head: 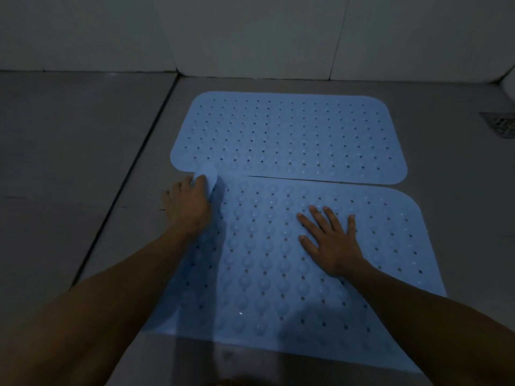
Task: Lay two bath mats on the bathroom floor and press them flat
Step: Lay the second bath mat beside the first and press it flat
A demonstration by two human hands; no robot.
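Head view: my left hand pinches the curled-up far left corner of the near mat. My right hand presses flat, fingers spread, on that mat's middle. Just beyond it the far mat lies flat on the floor.

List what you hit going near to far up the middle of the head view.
near mat with the right hand pressed flat on it → seam between the mats → far mat → bare floor strip → tiled wall
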